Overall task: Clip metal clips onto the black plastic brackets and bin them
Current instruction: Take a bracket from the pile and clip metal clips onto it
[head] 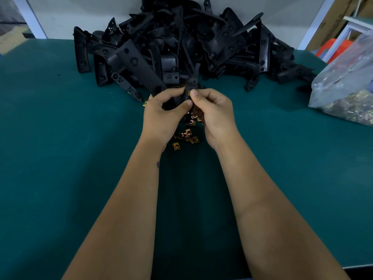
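Head view. I hold one bracket [190, 85] upright between both hands, just in front of the bracket pile [181, 43], which lies at 12 o'clock on the green surface [60, 138]. Its long axis runs near vertical, top end toward 12 and lower end hidden behind my fingers. My left hand [161, 116] is curled round the lower body of the bracket, thumb lying across its front. My right hand [214, 114] pinches a clip [189, 92] at the bracket's edge, thumb tip pressed on it; only a sliver of brass shows, so I cannot tell how far it is seated.

Governing relation: the clip sits at 9 o'clock from my right thumb, touching the bracket, and the right hand is the nearer. In my judgement the coming push runs sideways, across the long axis, against the left hand's hold.

Loose clips [186, 136] lie on the surface under and just behind my hands, toward 6. A clip bag [343, 93] lies at 3 o'clock. No bin is in view.
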### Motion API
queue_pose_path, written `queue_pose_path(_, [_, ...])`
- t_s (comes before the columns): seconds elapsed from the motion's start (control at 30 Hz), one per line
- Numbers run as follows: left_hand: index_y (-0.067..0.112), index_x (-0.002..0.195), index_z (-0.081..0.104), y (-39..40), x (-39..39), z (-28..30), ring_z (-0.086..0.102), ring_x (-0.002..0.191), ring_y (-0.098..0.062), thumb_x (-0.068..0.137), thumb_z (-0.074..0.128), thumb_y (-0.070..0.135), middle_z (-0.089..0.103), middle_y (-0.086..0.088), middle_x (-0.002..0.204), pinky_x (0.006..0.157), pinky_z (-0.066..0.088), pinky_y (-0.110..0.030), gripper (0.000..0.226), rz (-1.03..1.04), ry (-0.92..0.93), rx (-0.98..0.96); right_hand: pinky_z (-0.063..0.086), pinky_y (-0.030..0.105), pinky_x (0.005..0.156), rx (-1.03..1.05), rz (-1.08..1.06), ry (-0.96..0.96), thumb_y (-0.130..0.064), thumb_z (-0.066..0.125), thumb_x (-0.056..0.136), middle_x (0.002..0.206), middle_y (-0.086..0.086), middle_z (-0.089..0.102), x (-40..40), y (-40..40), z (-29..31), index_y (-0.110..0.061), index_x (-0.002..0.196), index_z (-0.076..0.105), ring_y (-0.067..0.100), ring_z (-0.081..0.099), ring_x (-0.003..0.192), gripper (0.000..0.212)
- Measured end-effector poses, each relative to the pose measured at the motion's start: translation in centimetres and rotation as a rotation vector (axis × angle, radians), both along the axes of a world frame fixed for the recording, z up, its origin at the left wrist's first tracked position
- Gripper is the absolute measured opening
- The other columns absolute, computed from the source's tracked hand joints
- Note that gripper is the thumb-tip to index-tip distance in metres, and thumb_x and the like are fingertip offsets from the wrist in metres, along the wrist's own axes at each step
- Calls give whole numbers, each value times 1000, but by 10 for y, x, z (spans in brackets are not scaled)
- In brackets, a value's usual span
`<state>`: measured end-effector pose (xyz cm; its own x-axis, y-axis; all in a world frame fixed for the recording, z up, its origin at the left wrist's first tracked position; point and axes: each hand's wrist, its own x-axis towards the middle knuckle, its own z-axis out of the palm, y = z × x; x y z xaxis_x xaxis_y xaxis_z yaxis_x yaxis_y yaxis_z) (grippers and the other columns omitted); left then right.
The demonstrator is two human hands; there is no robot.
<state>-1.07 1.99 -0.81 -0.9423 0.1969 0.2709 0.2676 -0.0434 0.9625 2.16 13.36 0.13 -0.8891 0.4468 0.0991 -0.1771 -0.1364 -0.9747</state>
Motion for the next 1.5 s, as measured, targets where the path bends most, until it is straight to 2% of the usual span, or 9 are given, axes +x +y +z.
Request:
queue_pose_path(0.1, [30,104,72,1,3,3,67,103,-3,87,74,13,74,15,101,95,53,-27,25,-36,-108,144,53,38,92,1,-2,17,-14,68,91,86,4,70,-1,-2,1,-12,83,71,18,64,90,10])
queue_pose_path(0.33, [30,98,75,-1,1,4,71,99,-12,89,72,13,76,9,97,92,57,-35,20,-40,-241,239,51,21,66,4,60,-20,-37,30,107,86,5,74,1,-2,4,-12,106,73,10,64,71,49])
queue_pose_path(0.47, [29,98,75,-8,-3,5,72,87,-7,90,71,17,77,7,94,69,56,-24,15,-26,-347,352,49,23,65,75,22,-77,-39,26,108,85,5,73,0,-7,3,-23,104,69,11,63,66,46])
queue_pose_path(0.63, [16,97,70,-20,-13,5,66,71,-10,93,68,23,72,6,73,68,55,-24,9,60,-521,653,44,29,61,509,-113,-186,-26,48,99,71,-5,64,0,-5,-5,-25,86,69,6,54,61,24])
queue_pose_path(0.77, [8,93,66,-25,-16,5,62,69,-12,93,68,25,64,-3,85,68,56,-23,18,58,-639,987,47,31,63,781,-26,-259,-22,52,92,79,-7,69,1,-10,-8,-25,84,71,10,60,69,21])
queue_pose_path(1.03, [10,93,65,-23,-15,4,63,68,-11,95,64,27,62,-3,86,66,55,-22,18,-5,-649,1029,42,37,88,1420,-22,-261,-41,60,91,112,11,64,-3,-26,-14,-14,103,74,31,51,111,33])
queue_pose_path(1.33, [11,91,63,-21,-15,4,59,75,-12,95,64,29,61,-3,86,69,55,-22,18,-20,-658,961,42,35,82,1287,23,-187,-18,64,87,100,5,63,-5,-27,-13,-14,97,69,25,52,103,12])
queue_pose_path(1.4, [11,91,63,-21,-15,3,59,75,-12,95,64,29,62,-2,86,70,56,-22,18,-24,-656,952,46,32,77,1124,-27,-167,-15,64,90,92,-2,65,-5,-25,-12,-14,95,68,16,58,92,7])
queue_pose_path(1.5, [10,91,64,-21,-16,2,61,73,-12,94,64,29,63,-3,86,69,56,-22,19,-39,-659,955,44,10,68,720,-115,-109,-10,65,91,80,-17,61,-5,-20,-8,-16,96,69,-6,58,75,9])
